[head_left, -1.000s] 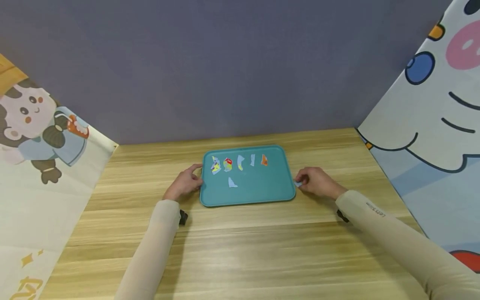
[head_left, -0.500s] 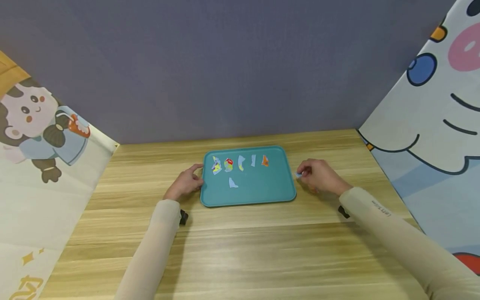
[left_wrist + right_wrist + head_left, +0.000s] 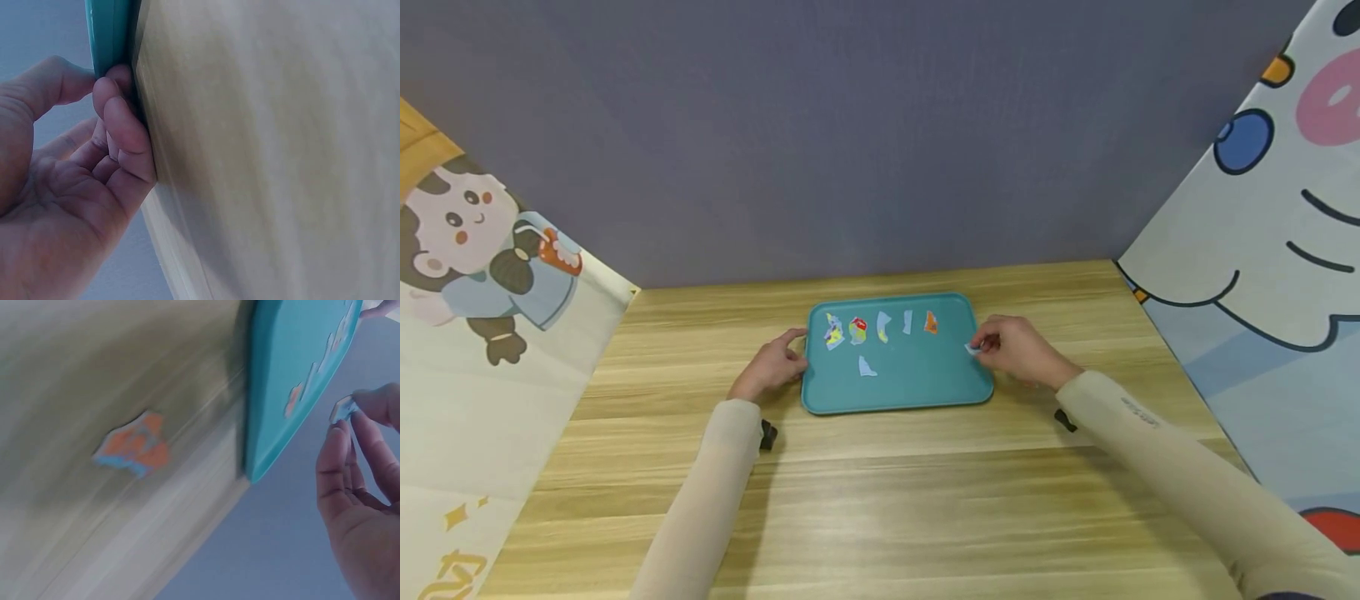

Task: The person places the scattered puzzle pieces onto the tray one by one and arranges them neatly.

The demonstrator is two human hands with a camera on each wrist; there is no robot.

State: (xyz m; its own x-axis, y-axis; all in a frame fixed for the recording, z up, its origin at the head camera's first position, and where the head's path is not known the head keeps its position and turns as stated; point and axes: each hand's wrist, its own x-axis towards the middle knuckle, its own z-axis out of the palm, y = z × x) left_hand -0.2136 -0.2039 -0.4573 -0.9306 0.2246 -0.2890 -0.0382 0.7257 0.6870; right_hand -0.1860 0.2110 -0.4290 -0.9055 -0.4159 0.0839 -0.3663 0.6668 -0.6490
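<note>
A teal tray (image 3: 917,383) lies on the wooden table. My left hand (image 3: 769,367) grips its left rim; in the left wrist view the thumb and curled fingers (image 3: 125,125) meet at the tray's edge. Over the right side of the tray, my right hand (image 3: 1018,350) pinches a small pale blue puzzle piece (image 3: 342,409) between thumb and fingertips. Across the tray's far half runs a row of flat irregular pieces: purple-yellow (image 3: 834,332), red-yellow (image 3: 857,330), curved pale (image 3: 883,327), narrow pale blue (image 3: 907,322) and orange (image 3: 931,322). Another pale piece (image 3: 867,367) lies nearer, below the row.
On the table right of the tray lies an orange and blue piece (image 3: 134,445), mostly covered by the right hand in the head view. A grey-blue partition (image 3: 880,150) rises behind the table (image 3: 880,517), with cartoon-printed panels at both sides.
My right hand lifts away from the tray's right edge, then moves left over the tray, still pinching the pale blue piece. The left hand stays at the left rim.
</note>
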